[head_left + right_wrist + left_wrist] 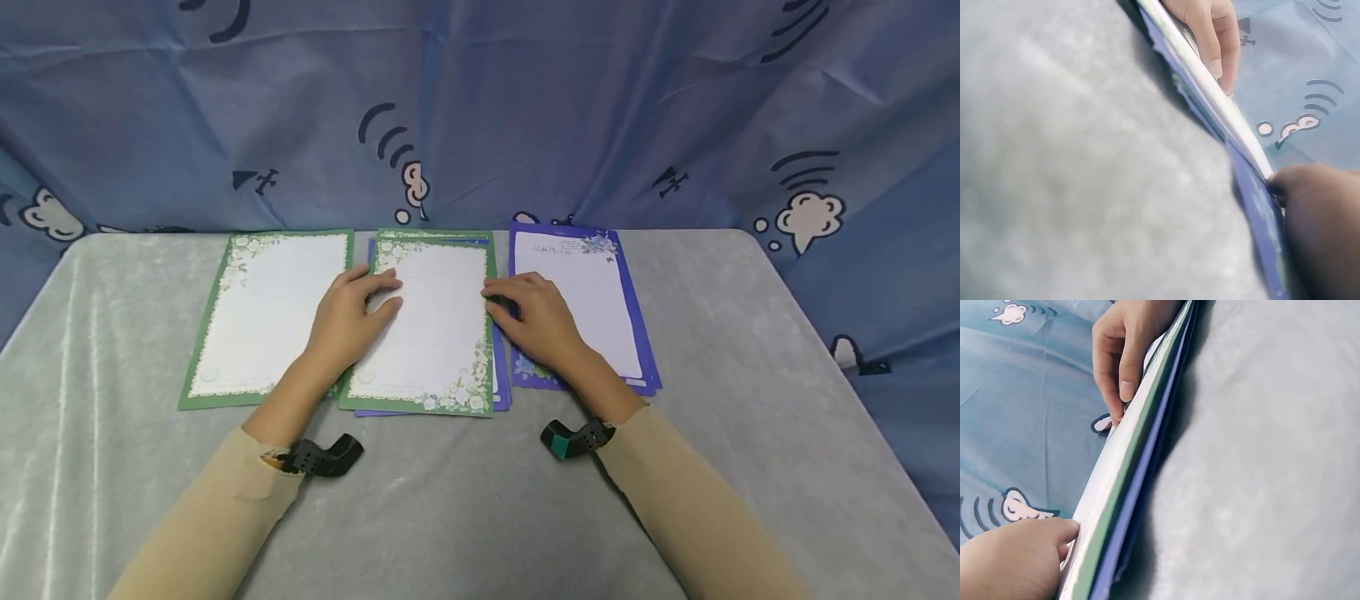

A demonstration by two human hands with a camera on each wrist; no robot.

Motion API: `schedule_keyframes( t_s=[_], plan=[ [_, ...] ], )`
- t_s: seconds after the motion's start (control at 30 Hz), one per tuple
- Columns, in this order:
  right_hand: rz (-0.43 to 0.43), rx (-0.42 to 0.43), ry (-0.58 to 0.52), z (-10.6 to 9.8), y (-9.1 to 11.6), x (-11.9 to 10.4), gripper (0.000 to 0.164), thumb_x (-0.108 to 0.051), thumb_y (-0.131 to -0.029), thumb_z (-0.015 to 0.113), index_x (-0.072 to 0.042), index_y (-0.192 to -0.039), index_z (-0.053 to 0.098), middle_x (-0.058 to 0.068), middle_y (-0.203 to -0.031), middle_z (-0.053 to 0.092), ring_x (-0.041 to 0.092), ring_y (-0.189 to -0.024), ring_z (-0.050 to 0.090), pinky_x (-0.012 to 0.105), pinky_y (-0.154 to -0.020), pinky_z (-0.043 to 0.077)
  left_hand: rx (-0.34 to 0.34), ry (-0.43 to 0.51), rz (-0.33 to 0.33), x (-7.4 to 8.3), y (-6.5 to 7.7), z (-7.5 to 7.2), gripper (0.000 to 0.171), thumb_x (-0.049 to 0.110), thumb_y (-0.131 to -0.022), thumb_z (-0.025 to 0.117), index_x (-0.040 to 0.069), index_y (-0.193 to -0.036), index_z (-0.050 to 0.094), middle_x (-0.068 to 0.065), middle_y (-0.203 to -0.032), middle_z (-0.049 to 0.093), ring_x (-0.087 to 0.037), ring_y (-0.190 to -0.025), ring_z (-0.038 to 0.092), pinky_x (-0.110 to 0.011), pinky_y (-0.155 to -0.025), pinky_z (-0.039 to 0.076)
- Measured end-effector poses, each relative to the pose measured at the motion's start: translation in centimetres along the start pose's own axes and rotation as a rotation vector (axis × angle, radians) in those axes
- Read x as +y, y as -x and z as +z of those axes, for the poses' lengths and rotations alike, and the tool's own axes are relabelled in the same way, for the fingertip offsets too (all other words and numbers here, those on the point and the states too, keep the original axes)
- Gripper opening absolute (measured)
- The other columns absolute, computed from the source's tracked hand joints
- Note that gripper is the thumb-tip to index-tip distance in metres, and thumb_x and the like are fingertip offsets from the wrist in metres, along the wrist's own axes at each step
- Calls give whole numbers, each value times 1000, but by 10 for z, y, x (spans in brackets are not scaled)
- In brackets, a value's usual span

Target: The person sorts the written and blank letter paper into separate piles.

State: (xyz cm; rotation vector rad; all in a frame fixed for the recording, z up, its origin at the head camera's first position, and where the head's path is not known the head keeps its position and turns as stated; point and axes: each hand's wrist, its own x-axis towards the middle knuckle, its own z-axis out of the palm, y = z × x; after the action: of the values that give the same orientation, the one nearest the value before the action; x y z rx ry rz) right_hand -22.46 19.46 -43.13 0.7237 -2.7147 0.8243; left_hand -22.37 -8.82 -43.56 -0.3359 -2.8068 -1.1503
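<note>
Left of centre in the head view, a green-bordered sheet (255, 317) lies flat on the grey-covered counter (112, 467); the left hand (347, 321) crosses its right part, grip spread, thumb and fingertips apart at the middle sheet. At mid-frame, this middle sheet (431, 325), also green-bordered, overlies a purple-edged sheet (501, 390) visible along its right and lower sides. Right of centre, the right hand (538, 321), grip likewise spread, meets the middle sheet's right edge, in front of a purple-bordered sheet (596, 308).
</note>
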Motion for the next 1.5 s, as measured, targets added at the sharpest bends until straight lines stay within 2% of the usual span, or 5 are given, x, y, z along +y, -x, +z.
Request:
schedule_keyframes(
  t_s=[0.7,1.07,1.5],
  plan=[
    [-2,-2,-7,-1,-1,-1,26,-20,-97,67,-9,-120,74,8,-130,71,33,-120,61,52,-105,46,0,2,-3,0,0,0,31,24,-99,66,11,-127,71,-3,-146,60,-33,-152,34,-55,-124,27],
    [-30,28,-5,2,-1,1,26,-18,-95,69,-7,-117,75,10,-127,72,33,-117,62,53,-102,47,7,0,1,0,0,-1,31,24,-98,67,11,-126,71,-3,-145,61,-33,-151,35,-55,-123,28],
    [9,-9,-5,0,-1,0,27,-21,-97,67,-10,-121,74,6,-131,71,31,-122,61,51,-107,45,3,-4,-2,1,0,0,32,24,-99,66,11,-127,71,-4,-146,61,-33,-151,35,-55,-123,28]
  ],
)
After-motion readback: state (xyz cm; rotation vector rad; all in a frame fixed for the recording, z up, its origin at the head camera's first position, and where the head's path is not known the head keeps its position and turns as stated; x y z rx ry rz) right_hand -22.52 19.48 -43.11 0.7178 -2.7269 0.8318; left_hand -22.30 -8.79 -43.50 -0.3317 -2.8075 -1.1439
